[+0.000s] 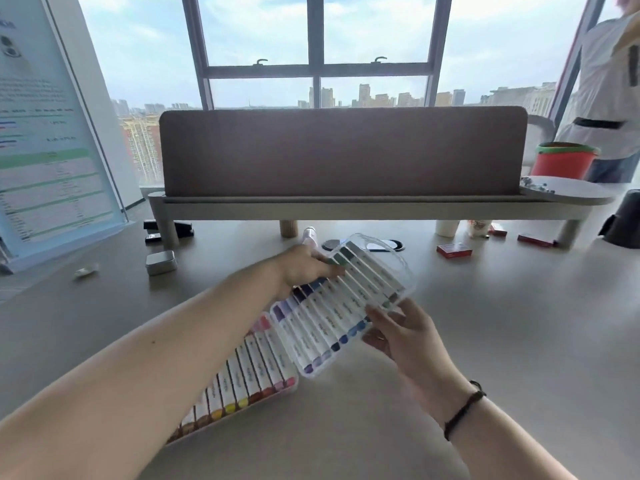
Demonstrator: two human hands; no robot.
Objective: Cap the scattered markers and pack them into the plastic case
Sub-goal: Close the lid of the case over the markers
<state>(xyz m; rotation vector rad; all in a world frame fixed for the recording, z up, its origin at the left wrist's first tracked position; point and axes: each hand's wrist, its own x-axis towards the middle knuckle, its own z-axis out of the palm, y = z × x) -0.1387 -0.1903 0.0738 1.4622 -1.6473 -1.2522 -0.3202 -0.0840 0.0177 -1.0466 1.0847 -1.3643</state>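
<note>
Both hands are on the clear plastic marker tray (349, 303), which is lifted off the desk and tilted. The left hand (304, 268) grips its far-left edge, fingers curled over the capped ends, and the right hand (398, 332) holds the near-right edge with fingers loosely spread under and along the rim. There's a dark cord bracelet (464, 410) on the right wrist.

That tray is packed with white-barrelled markers, caps running purple and blue into greens and greys. Just below and to the left of it a second tray (242, 382) lies flat on the grey desk (502, 341), full of pinks, reds, oranges, yellows and browns — the lifted one overlaps its far end.

Further out: a small metal tin (160, 262) to the left, a black stapler (180, 228) by the leg of the desk shelf (346, 202), red boxes (453, 250) and paper cups (446, 227) to the right, and an orange bucket (562, 161) on the shelf's round end. A person in white (609, 81) stands by the window at far right.
</note>
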